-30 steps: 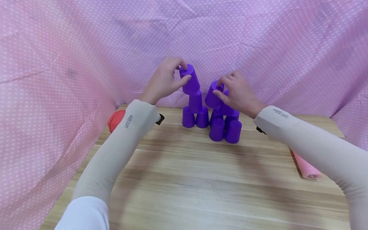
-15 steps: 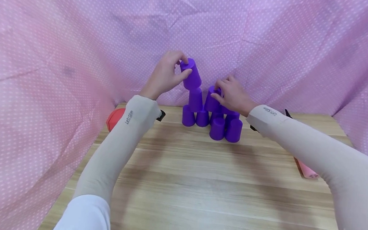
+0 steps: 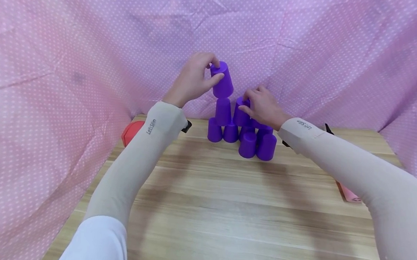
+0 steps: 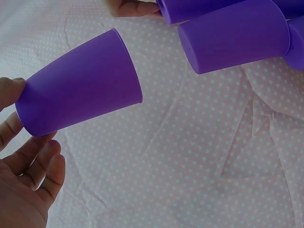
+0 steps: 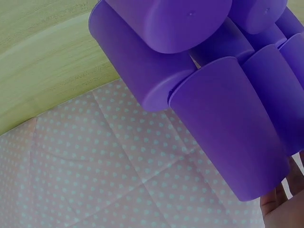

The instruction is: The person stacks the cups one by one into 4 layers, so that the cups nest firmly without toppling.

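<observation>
Purple plastic cups stand upside down in a tiered stack at the back of the table. My left hand (image 3: 196,78) pinches one cup (image 3: 225,85) by its narrow end, mouth down and tilted. In the left wrist view a gap shows between this cup (image 4: 80,88) and a second-tier cup (image 4: 235,40). My right hand (image 3: 266,108) holds another cup (image 3: 241,114) by its base, in the second tier. The right wrist view has that cup's (image 5: 230,128) rim right at the base of a lower cup (image 5: 137,61). My right hand hides part of the stack.
On the wooden table (image 3: 205,207), a red object (image 3: 130,132) lies at the left, partly behind my left forearm. At the right, my right forearm partly covers a pink object (image 3: 350,195). A polka-dot cloth (image 3: 171,23) hangs right behind the stack.
My left hand has raised its cup and shifted it slightly right. My right hand has lowered its cup into the second tier, then stayed there.
</observation>
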A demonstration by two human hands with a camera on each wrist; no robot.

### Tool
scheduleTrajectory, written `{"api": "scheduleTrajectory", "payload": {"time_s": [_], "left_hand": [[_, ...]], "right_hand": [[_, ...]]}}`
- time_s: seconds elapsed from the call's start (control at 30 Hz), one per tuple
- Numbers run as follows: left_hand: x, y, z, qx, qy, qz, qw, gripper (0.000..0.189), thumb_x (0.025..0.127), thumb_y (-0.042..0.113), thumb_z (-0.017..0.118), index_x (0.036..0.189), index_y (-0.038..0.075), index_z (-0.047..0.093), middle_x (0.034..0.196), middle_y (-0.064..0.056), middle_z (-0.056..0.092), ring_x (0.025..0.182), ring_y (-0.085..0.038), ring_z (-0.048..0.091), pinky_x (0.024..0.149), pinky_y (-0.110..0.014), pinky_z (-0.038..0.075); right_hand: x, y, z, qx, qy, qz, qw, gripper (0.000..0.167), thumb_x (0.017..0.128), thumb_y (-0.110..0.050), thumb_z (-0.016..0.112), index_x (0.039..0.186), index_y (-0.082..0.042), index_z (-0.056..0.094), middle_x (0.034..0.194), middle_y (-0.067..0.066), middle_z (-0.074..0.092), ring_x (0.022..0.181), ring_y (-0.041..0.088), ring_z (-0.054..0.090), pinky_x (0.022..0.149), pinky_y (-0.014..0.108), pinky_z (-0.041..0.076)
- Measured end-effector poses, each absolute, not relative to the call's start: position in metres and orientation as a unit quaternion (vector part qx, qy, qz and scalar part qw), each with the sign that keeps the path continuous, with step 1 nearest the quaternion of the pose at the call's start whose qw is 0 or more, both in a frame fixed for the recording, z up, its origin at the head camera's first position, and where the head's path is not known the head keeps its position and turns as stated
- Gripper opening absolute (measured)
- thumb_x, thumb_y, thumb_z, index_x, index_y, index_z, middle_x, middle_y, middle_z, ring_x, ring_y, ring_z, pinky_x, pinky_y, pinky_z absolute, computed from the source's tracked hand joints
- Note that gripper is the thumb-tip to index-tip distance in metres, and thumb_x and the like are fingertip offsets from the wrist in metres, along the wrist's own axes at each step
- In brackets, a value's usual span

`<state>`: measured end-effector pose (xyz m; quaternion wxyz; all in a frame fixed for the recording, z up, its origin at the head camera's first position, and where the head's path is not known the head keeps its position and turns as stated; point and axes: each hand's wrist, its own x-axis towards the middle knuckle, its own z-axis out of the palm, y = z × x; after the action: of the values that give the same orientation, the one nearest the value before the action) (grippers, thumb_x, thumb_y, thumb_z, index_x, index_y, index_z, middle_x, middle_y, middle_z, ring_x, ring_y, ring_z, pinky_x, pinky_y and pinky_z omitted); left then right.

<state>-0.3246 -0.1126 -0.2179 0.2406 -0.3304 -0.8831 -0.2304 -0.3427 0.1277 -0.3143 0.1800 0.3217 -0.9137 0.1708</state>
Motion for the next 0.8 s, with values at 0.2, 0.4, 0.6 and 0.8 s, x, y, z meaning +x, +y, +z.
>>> {"api": "scheduleTrajectory", "payload": {"time_s": [0.2,0.4,0.6,0.8], "left_hand": [[-0.329,-0.102,-0.217,-0.328,-0.89,-0.223,0.224,0.023,0.089,0.026,0.066,0.1,0.008,0.058,0.097,-0.001,0.058,0.099,-0.02,0.049,0.088,-0.024,0.035],[-0.336,-0.09,-0.222,-0.327,-0.898,-0.213,0.204,0.024,0.09,0.028,0.064,0.103,0.008,0.058,0.099,-0.001,0.057,0.099,-0.02,0.048,0.086,-0.025,0.036],[-0.343,-0.079,-0.229,-0.328,-0.906,-0.207,0.17,0.025,0.091,0.028,0.063,0.105,0.008,0.058,0.101,-0.003,0.057,0.098,-0.021,0.047,0.084,-0.026,0.037],[-0.346,-0.073,-0.233,-0.326,-0.91,-0.202,0.155,0.026,0.091,0.03,0.063,0.106,0.009,0.058,0.1,-0.003,0.057,0.097,-0.019,0.046,0.082,-0.027,0.037]], "right_hand": [[-0.343,0.132,-0.311,0.302,-0.922,0.186,0.155,0.035,0.086,-0.031,0.07,0.102,-0.003,0.057,0.098,0.013,0.063,0.092,0.031,0.045,0.08,0.044,0.039],[-0.342,0.139,-0.31,0.293,-0.923,0.209,0.134,0.043,0.082,-0.031,0.074,0.108,-0.002,0.055,0.11,0.016,0.061,0.099,0.031,0.046,0.086,0.044,0.038],[-0.34,0.144,-0.309,0.29,-0.925,0.213,0.123,0.048,0.08,-0.03,0.076,0.111,-0.001,0.055,0.112,0.017,0.059,0.104,0.032,0.046,0.088,0.044,0.039],[-0.34,0.154,-0.309,0.288,-0.924,0.217,0.13,0.05,0.08,-0.028,0.076,0.114,0.003,0.053,0.111,0.02,0.058,0.105,0.037,0.047,0.09,0.047,0.038]]}}
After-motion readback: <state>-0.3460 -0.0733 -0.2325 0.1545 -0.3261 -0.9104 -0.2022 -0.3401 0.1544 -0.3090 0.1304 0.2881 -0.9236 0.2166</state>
